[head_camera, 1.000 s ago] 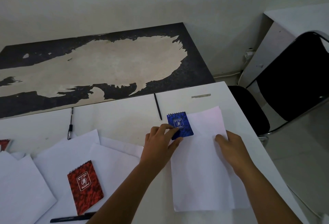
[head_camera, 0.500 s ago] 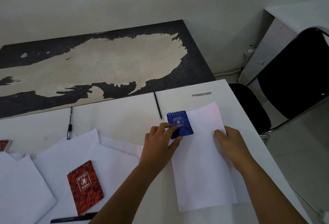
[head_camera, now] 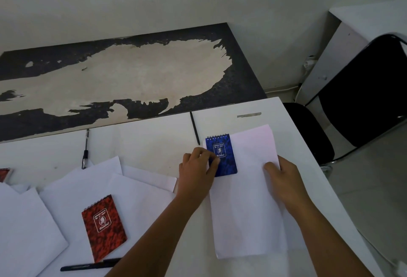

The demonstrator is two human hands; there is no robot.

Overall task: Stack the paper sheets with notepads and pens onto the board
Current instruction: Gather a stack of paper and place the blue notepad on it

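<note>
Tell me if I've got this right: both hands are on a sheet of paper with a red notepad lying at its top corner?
Not quite: the notepad under the left hand is blue, as the head view shows. Both hands do rest on the sheet, the right hand at its edge.

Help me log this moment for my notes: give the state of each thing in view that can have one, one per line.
Blue notepad: closed, flat on a sheet, left hand on it.
Sheet: flat, under both hands.
Red notepad: closed, lying on loose sheets.
Pen: lying free beside the blue notepad.
Left hand: fingers resting on the blue notepad.
Right hand: pressed flat on the sheet.
Board: bare, surface worn.
</note>
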